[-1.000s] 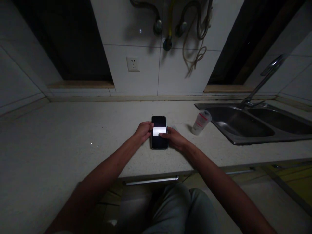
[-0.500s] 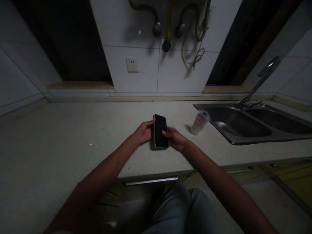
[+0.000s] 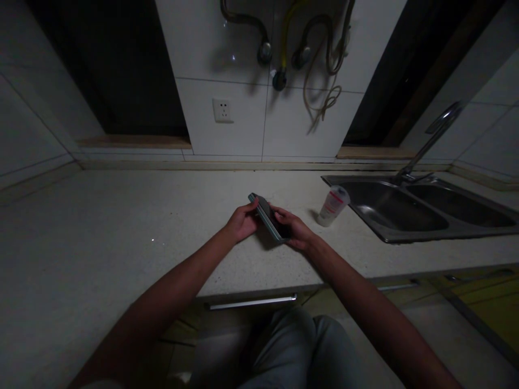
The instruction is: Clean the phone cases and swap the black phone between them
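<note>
Phone (image 3: 267, 218) in both hands, tilted, over bench (image 3: 121, 227) between front and back edges.
Left hand (image 3: 243, 222) grip on its left edge, right hand (image 3: 298, 231) grip on its right side; both grasping phone. Cup (image 3: 333, 206) on bench, right, near sink (image 3: 391, 239) left edge.
</note>
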Motion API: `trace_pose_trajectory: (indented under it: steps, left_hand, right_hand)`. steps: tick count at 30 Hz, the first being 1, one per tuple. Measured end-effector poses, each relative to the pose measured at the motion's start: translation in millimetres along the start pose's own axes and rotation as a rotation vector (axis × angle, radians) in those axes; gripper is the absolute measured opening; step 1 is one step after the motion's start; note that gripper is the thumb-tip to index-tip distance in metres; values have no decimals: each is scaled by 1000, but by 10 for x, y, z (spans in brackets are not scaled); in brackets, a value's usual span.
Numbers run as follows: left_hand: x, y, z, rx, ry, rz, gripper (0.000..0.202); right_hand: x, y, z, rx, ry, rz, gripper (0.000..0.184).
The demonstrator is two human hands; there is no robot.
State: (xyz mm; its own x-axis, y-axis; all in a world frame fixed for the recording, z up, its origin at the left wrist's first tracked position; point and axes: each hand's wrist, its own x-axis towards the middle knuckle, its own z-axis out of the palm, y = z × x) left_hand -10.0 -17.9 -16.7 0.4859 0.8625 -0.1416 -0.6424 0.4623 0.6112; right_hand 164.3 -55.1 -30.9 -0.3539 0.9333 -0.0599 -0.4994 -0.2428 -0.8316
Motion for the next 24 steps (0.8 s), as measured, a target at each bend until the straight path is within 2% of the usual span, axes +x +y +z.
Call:
trace_pose_trajectory:
  steps: [5,7,9,14,19,24]
  left_hand:
    - [60,-26,-35,-14,49,48,13]
    - [78,-17,-42,-27,94,88,7]
    - [89,2,-48,-26,141,152,3]
    - [91,41,-59,50,151,353,16]
    - [87,18,-33,111,208,356,22]
    - [65,10,16,168,299,357,15]
  right_hand:
    - [25,0,-6,12,56,-24,32]
    - [38,-16,-26,37,90,5,19]
    - [40,-37,-51,52,124,64,14]
    - [2,-68,-79,-13,66,139,28]
    - [2,-33,-60,-61,158,117,52]
    - [11,-2,-21,-114,121,81,50]
